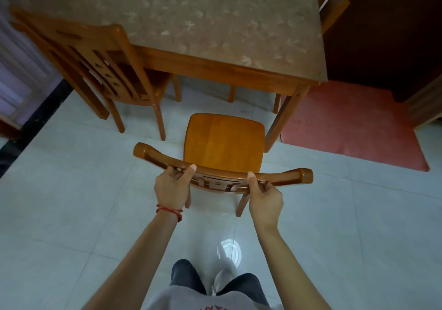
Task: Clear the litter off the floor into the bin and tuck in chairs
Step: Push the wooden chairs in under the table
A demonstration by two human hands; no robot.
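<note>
Wooden chair (224,142), before table (181,23): rigid, likely heavy; left hand (171,186) and right hand (264,201) grip its top rail.

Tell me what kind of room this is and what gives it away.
Most likely a home dining area. A wooden dining table with a patterned cover stands on a pale tiled floor, with matching wooden chairs around it; both hands grip the top rail of the chair pulled out from it.

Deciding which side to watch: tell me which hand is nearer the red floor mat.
Right. The right hand grips the wooden chair's curved top rail on the side toward the red floor mat; the left hand grips the rail's far side.
</note>
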